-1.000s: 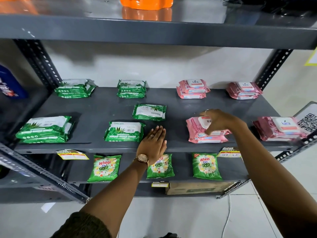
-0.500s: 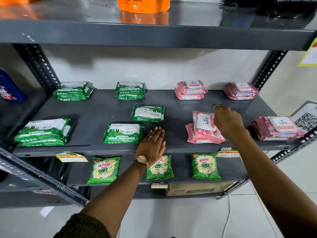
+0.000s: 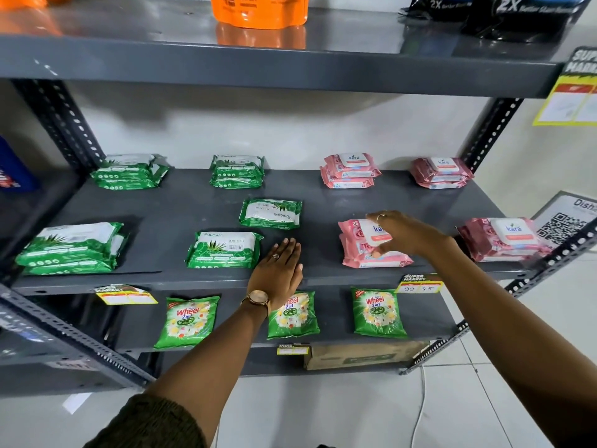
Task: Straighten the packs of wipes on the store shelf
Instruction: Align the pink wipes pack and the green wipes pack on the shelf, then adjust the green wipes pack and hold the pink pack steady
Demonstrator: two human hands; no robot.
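On the grey shelf (image 3: 181, 205), green wipe packs lie to the left and pink ones to the right. My right hand (image 3: 407, 234) grips the right end of the top pack of the front pink stack (image 3: 357, 242), thumb at its front edge and fingers at its back edge. My left hand (image 3: 277, 270) rests flat and open on the shelf's front, just right of a single green pack (image 3: 223, 248). Another single green pack (image 3: 271, 213) lies turned around behind it. Stacks sit at the front left (image 3: 71, 247), front right (image 3: 500, 239) and along the back (image 3: 237, 171).
Green Wheel detergent bags (image 3: 376, 313) lie on the shelf below, with price tags (image 3: 420, 284) on the shelf edge. The shelf above (image 3: 290, 69) carries an orange pouch (image 3: 258, 11). Perforated uprights (image 3: 491, 130) frame the sides; a QR sign (image 3: 562, 224) hangs at right.
The top pink pack of the front stack, lying crosswise half a second ago, now lies lengthwise on the stack under my right hand. My left hand has stayed put.
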